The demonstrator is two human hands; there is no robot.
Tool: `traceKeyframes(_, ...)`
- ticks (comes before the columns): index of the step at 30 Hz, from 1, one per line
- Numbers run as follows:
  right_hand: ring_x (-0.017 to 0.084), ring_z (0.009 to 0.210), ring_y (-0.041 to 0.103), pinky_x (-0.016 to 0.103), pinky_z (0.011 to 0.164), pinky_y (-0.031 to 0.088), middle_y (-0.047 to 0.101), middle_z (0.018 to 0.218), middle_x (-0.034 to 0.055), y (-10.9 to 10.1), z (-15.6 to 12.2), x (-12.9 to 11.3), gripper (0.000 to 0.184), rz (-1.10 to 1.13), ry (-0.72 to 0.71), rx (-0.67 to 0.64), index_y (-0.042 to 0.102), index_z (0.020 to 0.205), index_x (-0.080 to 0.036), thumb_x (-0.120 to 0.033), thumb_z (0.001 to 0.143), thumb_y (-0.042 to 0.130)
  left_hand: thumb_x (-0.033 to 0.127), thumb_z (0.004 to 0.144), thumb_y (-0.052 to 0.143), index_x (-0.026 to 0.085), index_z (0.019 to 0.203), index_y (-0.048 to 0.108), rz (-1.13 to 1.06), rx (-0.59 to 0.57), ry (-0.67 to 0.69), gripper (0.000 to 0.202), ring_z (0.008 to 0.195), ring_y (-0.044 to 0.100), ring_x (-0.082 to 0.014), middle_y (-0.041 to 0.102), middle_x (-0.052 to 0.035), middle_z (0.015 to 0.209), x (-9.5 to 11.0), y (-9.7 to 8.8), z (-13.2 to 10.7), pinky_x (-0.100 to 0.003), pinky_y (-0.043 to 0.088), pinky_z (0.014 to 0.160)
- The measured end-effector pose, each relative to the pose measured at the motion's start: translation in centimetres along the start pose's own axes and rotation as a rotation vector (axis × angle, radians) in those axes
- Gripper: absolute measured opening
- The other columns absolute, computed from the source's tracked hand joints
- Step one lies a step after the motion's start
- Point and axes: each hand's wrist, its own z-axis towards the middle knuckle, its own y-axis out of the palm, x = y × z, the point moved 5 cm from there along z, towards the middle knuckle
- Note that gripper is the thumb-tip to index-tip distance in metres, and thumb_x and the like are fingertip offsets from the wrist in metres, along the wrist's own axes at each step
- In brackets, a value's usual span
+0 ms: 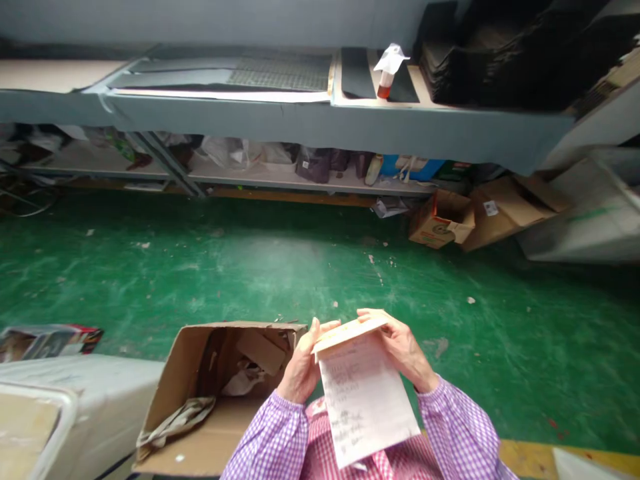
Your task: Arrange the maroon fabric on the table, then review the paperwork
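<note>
I hold a paper pad in front of my chest with both hands. Its top sheet carries handwriting and hangs down toward me. My left hand grips the pad's upper left edge, thumb up near the top. At the upper right corner my right hand has its fingers curled over the pad's cardboard top edge. Both sleeves are purple-and-white check.
An open cardboard box with crumpled paper and scraps sits at my lower left on the green floor. White bins stand further left. A grey workbench with a spray bottle runs across the back; cardboard boxes lie under its right end.
</note>
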Motion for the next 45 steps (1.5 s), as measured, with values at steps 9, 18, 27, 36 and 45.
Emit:
traceKeyframes(9,0.019,0.071,0.064,0.028,0.064,0.052,0.073,0.083,0.0051,-10.0,4.1,-1.9,0.046,0.114,0.129,0.26,0.075,0.091,-0.016,-0.057,0.07,0.073,0.052,0.074,0.076,0.018,0.131,0.058,0.151,-0.358,0.085,0.068,0.119,0.058,-0.0296,0.065,-0.0127,0.126,1.9,9.9,5.4,-0.039,0.044,0.102)
traceKeyframes(18,0.014,0.06,0.056,0.024,0.056,0.048,0.07,0.072,0.0027,-24.6,8.4,-7.7,0.048,0.001,0.002,0.589,0.07,0.076,-0.016,-0.064,0.068,0.069,0.05,0.072,0.078,0.011,0.115,0.068,0.429,-0.356,0.04,0.059,0.091,0.069,-0.0264,0.073,-0.0149,0.105,4.5,26.3,16.6,-0.033,0.05,0.082)
traceKeyframes(27,0.014,0.054,0.056,0.022,0.05,0.046,0.067,0.062,0.0045,-42.2,4.0,-11.8,0.051,-0.331,-0.021,1.057,0.064,0.069,-0.018,-0.067,0.079,0.056,0.048,0.067,0.082,0.012,0.086,0.072,0.562,-0.525,-0.254,0.042,0.066,0.066,-0.0148,0.073,-0.007,0.078,-3.1,45.7,26.7,-0.024,0.051,0.067)
traceKeyframes(36,0.01,0.047,0.044,0.021,0.043,0.035,0.057,0.053,0.0011,-61.9,-7.0,-4.2,0.054,-0.26,0.128,1.439,0.056,0.061,-0.017,-0.068,0.078,0.056,0.05,0.071,0.079,0.012,0.085,0.071,0.779,-0.744,-0.396,0.042,0.06,0.062,-0.0123,0.071,-0.006,0.074,-23.3,63.1,32.2,-0.021,0.048,0.057)
traceKeyframes(45,0.018,0.066,0.061,0.027,0.059,0.051,0.067,0.073,0.0048,-84.4,-14.8,-0.5,0.039,0.21,-0.015,1.449,0.057,0.079,-0.019,-0.058,0.077,0.066,0.054,0.077,0.072,0.014,0.078,0.07,0.865,-0.849,-0.091,0.04,0.061,0.055,-0.0092,0.068,-0.0018,0.073,-41.0,82.4,35.5,-0.019,0.042,0.057)
